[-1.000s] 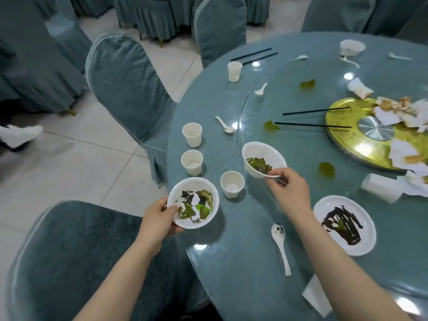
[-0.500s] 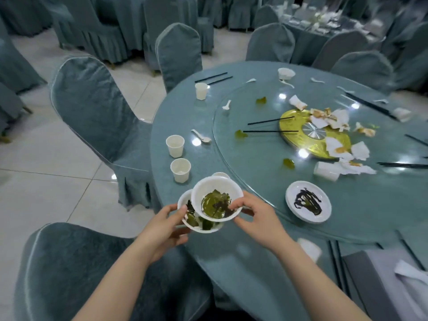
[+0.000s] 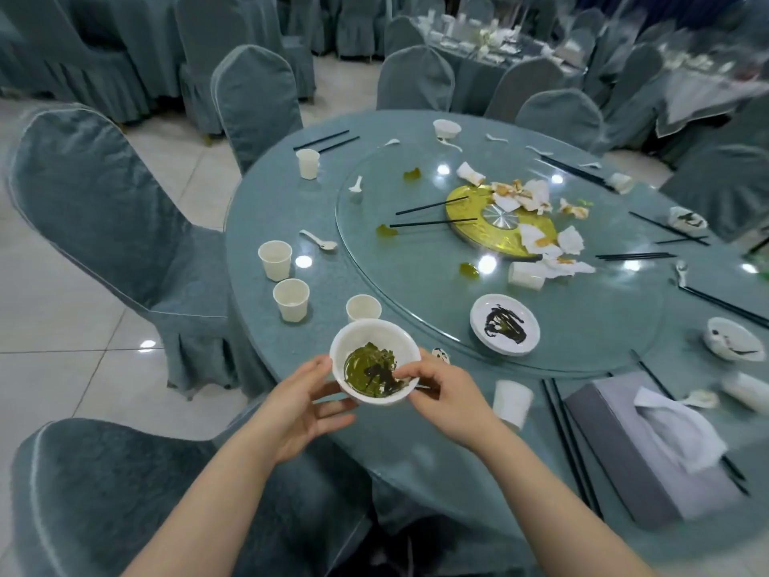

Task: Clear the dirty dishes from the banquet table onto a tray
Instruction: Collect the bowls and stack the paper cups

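Holding a white bowl (image 3: pixel 374 362) over the near rim of the round banquet table (image 3: pixel 283 226), the left hand (image 3: pixel 297 403) curls its fingers under the bowl's left side while the right hand (image 3: pixel 447 399) pinches the right rim with thumb and fingertips. Green sauce with dark streaks coats the bowl's bottom; whether a second bowl sits beneath it cannot be told. The bowl hangs just at the table edge, with a covered chair (image 3: pixel 108 493) below the forearms and another chair (image 3: pixel 104 210) to the left, pale tiled floor open between them. Three paper cups (image 3: pixel 291 299) stand near the left edge, contents not visible. Beyond the bowl, a white plate (image 3: pixel 504 324) smeared with dark sauce lies on the glass turntable (image 3: pixel 416 276), just inside its rim. A gold centre disc (image 3: pixel 470 218) carries crumpled stained napkins and black chopsticks (image 3: pixel 432 222). To the right, a grey tissue box (image 3: pixel 624 456) sits near the table edge beside more chopsticks. No writing is legible anywhere
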